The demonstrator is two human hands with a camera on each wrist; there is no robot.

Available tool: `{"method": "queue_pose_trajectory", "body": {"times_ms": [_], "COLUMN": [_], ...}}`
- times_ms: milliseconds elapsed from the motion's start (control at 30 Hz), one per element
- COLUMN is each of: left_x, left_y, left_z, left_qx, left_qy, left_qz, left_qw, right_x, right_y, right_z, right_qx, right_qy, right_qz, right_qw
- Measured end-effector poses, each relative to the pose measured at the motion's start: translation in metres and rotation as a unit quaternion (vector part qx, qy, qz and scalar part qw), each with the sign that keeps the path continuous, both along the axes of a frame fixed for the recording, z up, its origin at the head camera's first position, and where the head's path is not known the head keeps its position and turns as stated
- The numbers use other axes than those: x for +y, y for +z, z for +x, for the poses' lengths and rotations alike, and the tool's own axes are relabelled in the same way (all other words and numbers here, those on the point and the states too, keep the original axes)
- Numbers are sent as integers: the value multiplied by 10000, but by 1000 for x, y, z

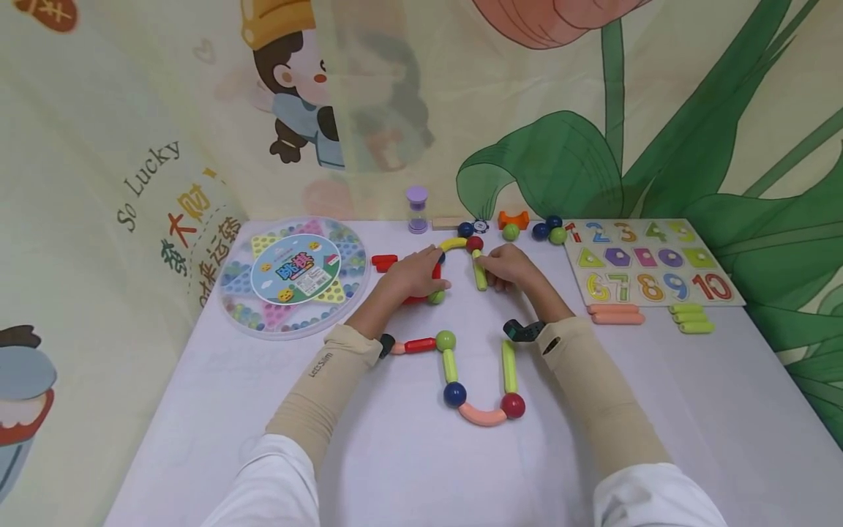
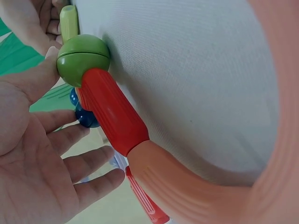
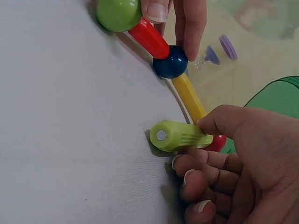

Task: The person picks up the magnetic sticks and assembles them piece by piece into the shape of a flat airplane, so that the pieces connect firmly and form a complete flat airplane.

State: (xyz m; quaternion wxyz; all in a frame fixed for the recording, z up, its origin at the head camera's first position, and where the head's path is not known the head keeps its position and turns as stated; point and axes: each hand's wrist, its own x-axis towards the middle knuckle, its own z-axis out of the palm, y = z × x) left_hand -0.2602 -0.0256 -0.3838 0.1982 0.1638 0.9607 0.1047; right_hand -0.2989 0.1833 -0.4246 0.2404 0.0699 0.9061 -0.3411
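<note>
My left hand (image 1: 416,274) lies over a chain of magnetic balls and sticks, fingers fairly straight. Its fingertips touch a blue ball (image 3: 170,61), and the thumb is by a red stick (image 3: 150,38) and green ball (image 2: 84,60). Another red stick (image 2: 114,112) joins that green ball to a pink curved stick (image 2: 187,186), largely hidden by my forearm in the head view. From the blue ball a yellow curved stick (image 1: 453,243) leads to a red ball (image 1: 474,244). My right hand (image 1: 508,268) pinches the light green stick (image 3: 181,136) at this ball.
Nearer me are more chain pieces, including a blue ball (image 1: 454,395), red ball (image 1: 513,405) and pink curved stick (image 1: 482,416). A round game board (image 1: 290,333) lies left, a number board (image 1: 658,267) right with loose sticks (image 1: 616,318) before it. An hourglass (image 1: 417,208) stands behind.
</note>
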Motion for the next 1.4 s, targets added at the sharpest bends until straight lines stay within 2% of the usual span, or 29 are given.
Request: {"method": "queue_pose_trajectory", "body": {"times_ms": [267, 400, 467, 600, 733, 867, 967, 1233, 1333, 1400], "left_x": [1, 3, 3, 0, -10, -21, -27, -34, -35, -36], "left_y": [0, -1, -1, 1, -2, -7, -10, -18, -20, -20], "left_z": [1, 11, 24, 63, 100, 121, 127, 131, 132, 132], "left_qx": [48, 351, 608, 958, 969, 982, 1034, 897, 834, 801], "left_qy": [73, 26, -86, -551, -978, -1029, -921, -899, -900, -888], "left_qz": [5, 0, -62, -204, -165, -93, -71, -11, -111, -167], "left_qw": [10000, 9994, 9981, 9937, 9903, 9898, 9903, 9919, 9924, 9927], "right_x": [1, 2, 1, -10, -32, -58, -74, -87, -86, -87], "right_y": [1, -2, -3, 2, 16, 27, 31, 29, 27, 27], "right_z": [4, 5, 6, 8, 8, 6, 5, 6, 8, 9], "right_qx": [16, 145, 367, 1236, 2010, 2289, 2266, 2127, 1973, 1935], "right_qy": [-36, -82, -160, -89, 780, 1860, 2268, 2392, 2612, 2830], "right_qz": [-135, -128, -87, -244, -515, -466, -337, -153, -91, -84], "right_qw": [9999, 9998, 9992, 9920, 9751, 9544, 9466, 9473, 9449, 9394]}}
